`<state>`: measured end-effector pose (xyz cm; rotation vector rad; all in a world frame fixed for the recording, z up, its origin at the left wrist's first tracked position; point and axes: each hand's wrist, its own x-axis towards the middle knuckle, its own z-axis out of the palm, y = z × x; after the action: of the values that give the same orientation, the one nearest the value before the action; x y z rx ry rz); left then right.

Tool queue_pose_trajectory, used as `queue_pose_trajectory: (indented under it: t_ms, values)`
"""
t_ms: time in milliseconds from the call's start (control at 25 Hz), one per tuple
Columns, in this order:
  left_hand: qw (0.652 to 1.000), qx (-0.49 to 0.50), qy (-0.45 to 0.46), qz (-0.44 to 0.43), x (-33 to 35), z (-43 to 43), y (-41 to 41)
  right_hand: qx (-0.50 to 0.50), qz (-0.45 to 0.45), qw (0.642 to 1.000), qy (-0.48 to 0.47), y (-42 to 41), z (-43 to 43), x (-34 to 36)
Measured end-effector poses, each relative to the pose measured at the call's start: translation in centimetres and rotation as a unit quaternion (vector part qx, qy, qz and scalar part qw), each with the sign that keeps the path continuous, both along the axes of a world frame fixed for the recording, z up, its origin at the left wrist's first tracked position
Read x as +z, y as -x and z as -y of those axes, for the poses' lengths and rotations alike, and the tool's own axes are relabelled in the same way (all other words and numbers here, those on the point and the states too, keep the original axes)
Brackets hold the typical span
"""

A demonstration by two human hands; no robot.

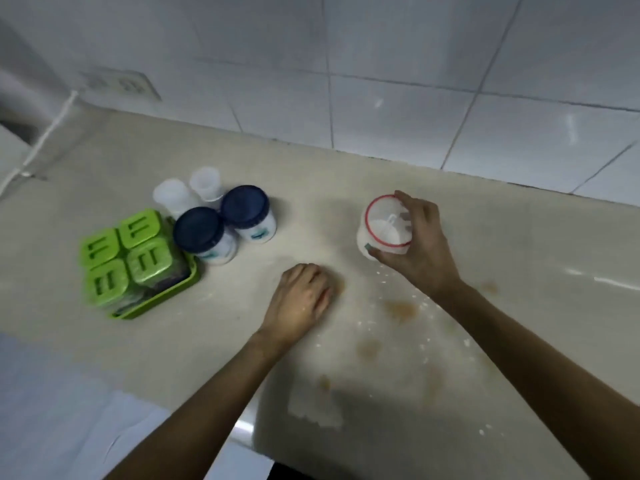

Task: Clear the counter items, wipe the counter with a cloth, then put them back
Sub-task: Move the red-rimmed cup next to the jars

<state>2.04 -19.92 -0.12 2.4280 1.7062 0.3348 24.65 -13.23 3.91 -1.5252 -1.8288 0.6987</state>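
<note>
The right hand [417, 245] gripped the red-rimmed jar [382, 225], hiding its side. The left hand [300, 299] lay curled on the table [526, 244]; whether it held anything was unclear.

Just 1 view: a head-worn wide-angle camera looks forward and steeply down, close over the counter [173, 341] toward the tiled wall [398, 98]

White tiled wall [381, 81] with, seemingly, a socket [128, 85].
</note>
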Motion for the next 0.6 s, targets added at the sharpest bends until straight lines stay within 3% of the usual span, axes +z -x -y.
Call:
queue_pose_trajectory:
  t_ms: [280,600]
  values:
    - [0.992,0.129,-0.007,0.009,-0.8,8.3,15.6,0.122,-0.044,0.992,0.012,19.2,4.2,-1.0]
    - [0.984,0.166,-0.024,0.061,-2.9,14.2,21.6,0.153,-0.051,0.987,-0.009,27.5,9.1,-3.6]
